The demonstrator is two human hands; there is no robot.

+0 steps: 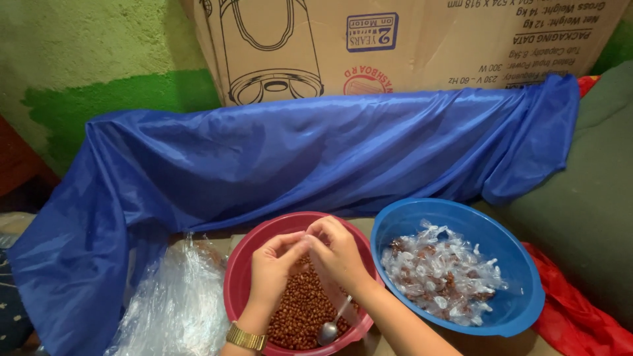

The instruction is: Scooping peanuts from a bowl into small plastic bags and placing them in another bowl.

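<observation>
Nearest the camera, a metal spoon (328,331) is resting bowl-down among the peanuts (300,313) in the red bowl (232,280). Above them, the left hand (271,271) (a gold watch (245,338) at its wrist) and the right hand (337,254) are meeting fingertip to fingertip, both pinched narrow on what seems a small clear packet; it is too small to tell for sure. Twisting tight and staying over the red bowl looks wise, so strays are falling back in. Just right, the blue bowl (521,316) is holding the tied packets (440,273). Loose clear plastic (175,306) is lying left, blue cloth (277,158) and a cardboard box (409,39) behind.
</observation>
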